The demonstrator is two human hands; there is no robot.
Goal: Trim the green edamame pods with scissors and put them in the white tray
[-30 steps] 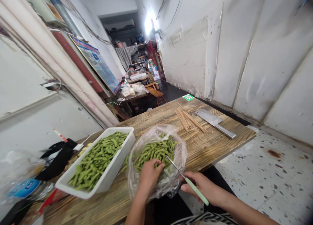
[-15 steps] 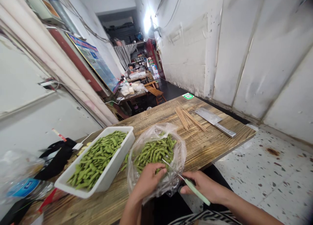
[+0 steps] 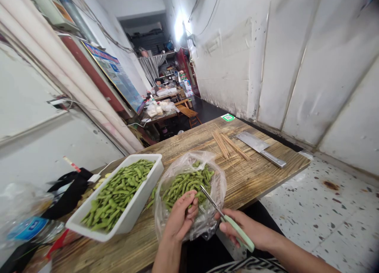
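A clear plastic bag (image 3: 217, 186) of green edamame pods (image 3: 185, 182) lies open on the wooden table (image 3: 260, 174). My left hand (image 3: 180, 217) reaches into the bag with its fingers curled around a pod. My right hand (image 3: 251, 231) grips scissors (image 3: 225, 217) with pale green handles, the blades pointing up-left toward the pod by my left fingers. To the left, a white rectangular tray (image 3: 136, 208) holds many more edamame pods (image 3: 118, 194).
A cleaver (image 3: 260, 147) and a bundle of bamboo skewers (image 3: 227, 144) lie at the table's far right. A black bag (image 3: 71, 190) and plastic packaging (image 3: 23, 221) sit at the left. Speckled floor lies right of the table; more tables stand down the corridor.
My left hand has lifted slightly out of the pods with its fingers closed on one. The scissors have tilted up toward it.
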